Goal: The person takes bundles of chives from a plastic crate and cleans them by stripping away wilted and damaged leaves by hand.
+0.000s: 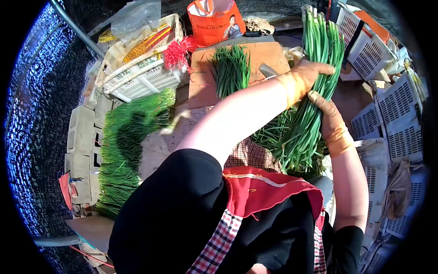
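Note:
A long bundle of green leafy stalks is held at the right, its pale stem ends at the top and its leaves hanging down toward the apron. My left hand, in a tan glove, reaches across and closes round the middle of the bundle. Just below it my right hand, gloved too, grips the bundle from the right side. Behind the leaves lie more loose greens. A smaller green bunch rests on a brown board, near a metal blade.
Piled greens line the left, beside concrete blocks. A white crate with pink ties stands at the upper left, next to an orange bag. White crates stand along the right. A red apron covers my front.

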`<state>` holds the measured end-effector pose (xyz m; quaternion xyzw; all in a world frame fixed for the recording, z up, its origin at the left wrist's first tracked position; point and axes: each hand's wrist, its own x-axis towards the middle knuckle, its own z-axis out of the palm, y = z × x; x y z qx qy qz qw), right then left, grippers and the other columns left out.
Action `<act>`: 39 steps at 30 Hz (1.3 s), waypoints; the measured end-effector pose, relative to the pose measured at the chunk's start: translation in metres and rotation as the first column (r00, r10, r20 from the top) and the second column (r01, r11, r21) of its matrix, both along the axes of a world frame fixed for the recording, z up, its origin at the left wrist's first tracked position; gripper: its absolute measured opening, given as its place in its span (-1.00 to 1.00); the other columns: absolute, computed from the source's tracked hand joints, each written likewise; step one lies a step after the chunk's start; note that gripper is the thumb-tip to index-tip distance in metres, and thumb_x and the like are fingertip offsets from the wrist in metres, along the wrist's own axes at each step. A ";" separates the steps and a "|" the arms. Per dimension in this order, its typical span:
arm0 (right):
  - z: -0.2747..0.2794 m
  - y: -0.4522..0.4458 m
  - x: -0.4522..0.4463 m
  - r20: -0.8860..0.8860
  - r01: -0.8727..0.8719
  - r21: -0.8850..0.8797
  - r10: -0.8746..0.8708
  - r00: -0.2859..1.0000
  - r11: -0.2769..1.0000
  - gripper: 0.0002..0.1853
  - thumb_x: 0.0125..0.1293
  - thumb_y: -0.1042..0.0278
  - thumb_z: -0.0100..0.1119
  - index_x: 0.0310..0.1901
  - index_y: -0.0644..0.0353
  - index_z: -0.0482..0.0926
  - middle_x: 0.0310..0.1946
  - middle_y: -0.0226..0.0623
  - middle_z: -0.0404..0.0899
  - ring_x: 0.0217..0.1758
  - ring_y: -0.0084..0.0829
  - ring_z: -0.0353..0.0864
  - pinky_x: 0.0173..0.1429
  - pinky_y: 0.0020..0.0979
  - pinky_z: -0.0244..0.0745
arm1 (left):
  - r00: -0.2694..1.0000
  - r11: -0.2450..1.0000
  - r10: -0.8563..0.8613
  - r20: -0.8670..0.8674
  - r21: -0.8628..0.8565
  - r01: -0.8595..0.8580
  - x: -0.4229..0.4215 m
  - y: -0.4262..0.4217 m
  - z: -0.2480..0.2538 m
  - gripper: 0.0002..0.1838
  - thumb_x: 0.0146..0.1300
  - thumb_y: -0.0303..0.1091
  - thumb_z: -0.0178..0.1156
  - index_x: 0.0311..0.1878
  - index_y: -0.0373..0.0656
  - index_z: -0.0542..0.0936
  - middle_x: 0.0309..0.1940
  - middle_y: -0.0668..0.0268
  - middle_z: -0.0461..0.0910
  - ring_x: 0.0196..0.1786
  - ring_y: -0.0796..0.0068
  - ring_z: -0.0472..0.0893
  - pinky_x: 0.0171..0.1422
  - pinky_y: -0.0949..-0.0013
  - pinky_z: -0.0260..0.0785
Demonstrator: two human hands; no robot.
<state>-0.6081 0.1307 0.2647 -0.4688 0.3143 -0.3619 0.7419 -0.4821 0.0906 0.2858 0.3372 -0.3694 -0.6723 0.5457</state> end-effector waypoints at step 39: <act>-0.177 0.032 -0.173 -0.451 0.241 0.006 -0.212 0.867 0.971 -0.62 0.10 0.38 0.24 -0.05 0.34 0.46 -0.18 -0.29 0.55 -0.13 -0.44 0.51 0.02 -0.48 0.38 | -0.662 0.880 0.402 0.633 -0.068 0.470 -0.031 0.005 0.138 -0.78 0.12 -0.33 0.05 -0.21 -0.16 0.58 -0.30 0.10 0.58 -0.21 0.18 0.57 -0.08 0.25 0.39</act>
